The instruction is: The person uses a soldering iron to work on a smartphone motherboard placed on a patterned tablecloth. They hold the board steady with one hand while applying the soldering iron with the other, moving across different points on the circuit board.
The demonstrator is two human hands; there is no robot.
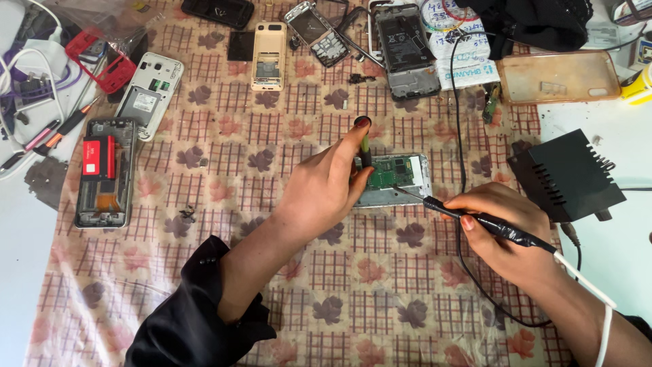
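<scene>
Left hand (326, 187) grips screwdriver (364, 146) over opened phone (397, 178); right hand (506, 234) holds soldering iron (485, 223)

The tabletop (611, 136) is white and mostly covered by a checked cloth (380, 292) with a leaf pattern. Lying on the cloth: an opened phone with a green circuit board (397, 178) at centre, a phone frame with a red battery (104, 173) at left, a white back shell (149, 92), a beige phone body (269, 56) and a translucent case (557, 76). A black finned box (566, 175) rests on the bare surface at right.
</scene>
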